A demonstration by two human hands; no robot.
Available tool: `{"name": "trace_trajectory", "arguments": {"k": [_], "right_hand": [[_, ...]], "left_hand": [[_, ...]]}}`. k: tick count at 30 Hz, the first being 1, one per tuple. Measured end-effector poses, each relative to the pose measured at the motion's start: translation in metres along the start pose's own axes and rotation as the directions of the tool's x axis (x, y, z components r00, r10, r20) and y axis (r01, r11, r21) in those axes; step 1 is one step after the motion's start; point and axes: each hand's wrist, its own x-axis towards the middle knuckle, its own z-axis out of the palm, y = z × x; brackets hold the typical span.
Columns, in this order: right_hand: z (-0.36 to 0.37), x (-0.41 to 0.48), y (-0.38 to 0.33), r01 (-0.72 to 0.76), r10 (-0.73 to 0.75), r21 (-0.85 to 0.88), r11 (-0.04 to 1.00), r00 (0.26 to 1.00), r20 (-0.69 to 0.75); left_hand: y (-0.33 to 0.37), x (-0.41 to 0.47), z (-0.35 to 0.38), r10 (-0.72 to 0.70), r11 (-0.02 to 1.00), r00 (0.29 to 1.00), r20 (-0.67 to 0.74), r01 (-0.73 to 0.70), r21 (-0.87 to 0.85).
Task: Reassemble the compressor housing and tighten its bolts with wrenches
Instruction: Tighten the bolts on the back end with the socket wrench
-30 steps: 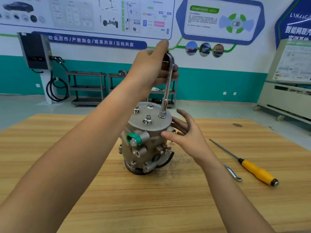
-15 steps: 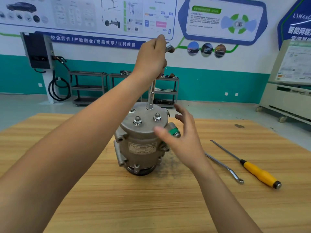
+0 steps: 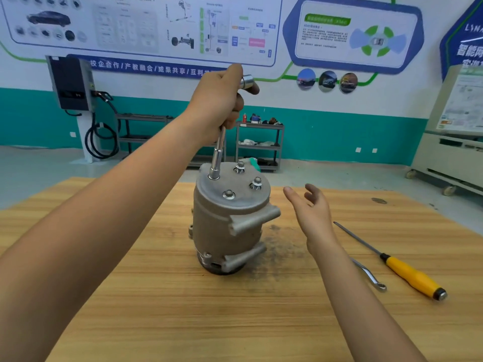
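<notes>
The pale wooden desk (image 3: 156, 309) carries the grey cast-metal compressor housing (image 3: 224, 231). It stands upright on its end, about midway between the left and right edges and nearer the far edge, and a dark smudge of grit marks the wood just to its right.

My left hand (image 3: 219, 100) has its grip wrapped round the upper bend of a chrome L-shaped socket wrench (image 3: 218, 152). The wrench's socket sits over a bolt at the far-left of the round top cover. My right hand (image 3: 311, 205) hangs beside the housing with its grip wide, fingers relaxed, touching nothing.

I judge I'm running this bolt down. To do it well, I should put that right hand on the body so it can't spin on the desk. I should also hold the shaft plumb over the bolt and tighten crosswise, not round the ring.

Three silver washered bolts (image 3: 256, 182) show on the cover. The two farther ones seem to stand a little proud, while the nearest looks seated.
</notes>
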Motion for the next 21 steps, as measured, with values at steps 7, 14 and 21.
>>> {"name": "trace_trajectory", "arguments": {"k": [7, 14, 21], "right_hand": [[0.019, -0.067, -0.029, 0.504, -0.442, -0.26, 0.824, 0.858, 0.263], [0.024, -0.076, -0.028, 0.504, -0.439, -0.298, 0.811, 0.86, 0.261], [0.034, -0.084, -0.027, 0.509, -0.452, -0.351, 0.786, 0.86, 0.236]], "left_hand": [[0.007, -0.027, 0.017, 0.029, 0.998, 0.99, 0.138, -0.02, -0.068], [0.005, -0.038, 0.019, 0.112, 0.978, 0.945, 0.309, -0.049, -0.205], [0.024, -0.026, 0.001, 0.06, 0.974, 0.961, 0.269, -0.115, 0.195]]}}
